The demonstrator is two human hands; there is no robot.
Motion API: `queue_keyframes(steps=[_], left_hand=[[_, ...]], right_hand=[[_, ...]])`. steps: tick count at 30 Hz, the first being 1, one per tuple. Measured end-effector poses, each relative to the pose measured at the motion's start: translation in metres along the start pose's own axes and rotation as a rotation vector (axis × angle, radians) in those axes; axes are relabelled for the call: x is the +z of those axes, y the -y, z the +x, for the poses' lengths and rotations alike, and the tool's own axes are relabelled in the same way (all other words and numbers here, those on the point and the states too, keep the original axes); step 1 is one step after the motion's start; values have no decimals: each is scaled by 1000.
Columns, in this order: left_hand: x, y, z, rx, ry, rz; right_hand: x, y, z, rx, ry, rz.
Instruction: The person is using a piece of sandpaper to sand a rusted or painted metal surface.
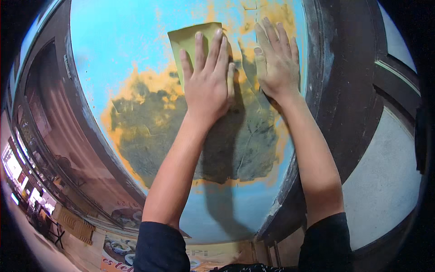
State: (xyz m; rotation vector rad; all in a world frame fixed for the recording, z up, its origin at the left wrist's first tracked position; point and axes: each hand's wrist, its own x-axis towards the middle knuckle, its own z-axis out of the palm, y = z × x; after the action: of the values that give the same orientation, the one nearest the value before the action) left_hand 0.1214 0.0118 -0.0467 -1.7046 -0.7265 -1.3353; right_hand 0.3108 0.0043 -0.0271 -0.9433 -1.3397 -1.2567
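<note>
My left hand (208, 88) lies flat with its fingers spread on a yellow-olive sheet of sandpaper (185, 38), pressing it to the upright painted panel (118, 36). The sheet's upper left corner sticks out past my fingers; its lower part is hidden under the hand. To the right, my right hand (280, 68) rests palm down on the panel, its fingers stretched upward. Beneath both hands spreads a dark grey patch (149, 131), edged in orange-yellow, on the bright blue paint. Thin cracks or ridges run through the patch.
Dark frame posts (333, 90) border the panel on the right, with pale wall sections (385, 177) beyond. A glazed dark frame with a curtain (68, 122) stands on the left. Low down are a printed banner (115, 251) and a woven brown item (72, 224).
</note>
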Motion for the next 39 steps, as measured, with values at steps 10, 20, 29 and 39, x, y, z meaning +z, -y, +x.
queue_keyframes(steps=[10, 20, 29, 39], left_hand=[[17, -21, 36, 33, -61, -14], [29, -52, 17, -13, -37, -5], [34, -61, 31, -5, -117, -80], [35, -67, 28, 21, -60, -123]], right_hand=[[-11, -26, -9, -27, 32, 8], [-9, -32, -10, -36, 9, 42], [-10, -31, -12, -11, 48, 60], [-4, -32, -13, -5, 45, 72]])
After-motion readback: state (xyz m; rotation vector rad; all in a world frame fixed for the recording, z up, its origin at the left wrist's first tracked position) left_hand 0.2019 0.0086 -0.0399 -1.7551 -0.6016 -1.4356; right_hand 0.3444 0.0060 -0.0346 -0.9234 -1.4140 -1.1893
